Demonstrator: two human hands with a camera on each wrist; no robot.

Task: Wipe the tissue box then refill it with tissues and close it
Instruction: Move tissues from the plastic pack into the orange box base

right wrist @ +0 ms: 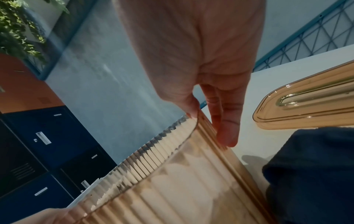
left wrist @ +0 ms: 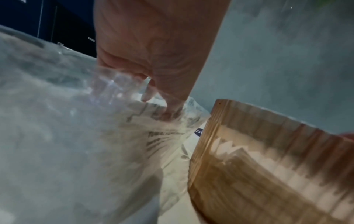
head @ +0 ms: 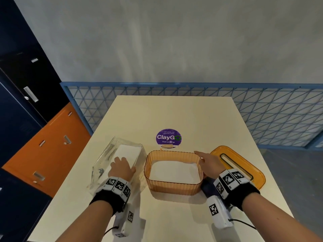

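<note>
The orange ribbed tissue box (head: pixel 173 186) stands open on the table, a flat stack of white tissues (head: pixel 174 170) inside it. Its orange lid (head: pixel 239 165) with a slot lies to the right. Left of the box lies a clear plastic tissue pack (head: pixel 108 154). My left hand (head: pixel 122 166) reaches into that pack, fingers curled on the white tissues there; the left wrist view shows the fingers (left wrist: pixel 147 94) behind the film (left wrist: pixel 76 136). My right hand (head: pixel 208 161) rests against the box's right wall (right wrist: pixel 172 189), fingers (right wrist: pixel 228 133) straight along the outside, thumb on the rim.
A dark blue cloth (head: pixel 208 187) lies by the box's near right corner, under my right wrist. A purple round sticker (head: pixel 168 137) sits on the cream table (head: pixel 174 112) behind the box. Dark and orange lockers (head: pixel 26 102) stand at left; a blue mesh fence (head: pixel 262 110) runs behind.
</note>
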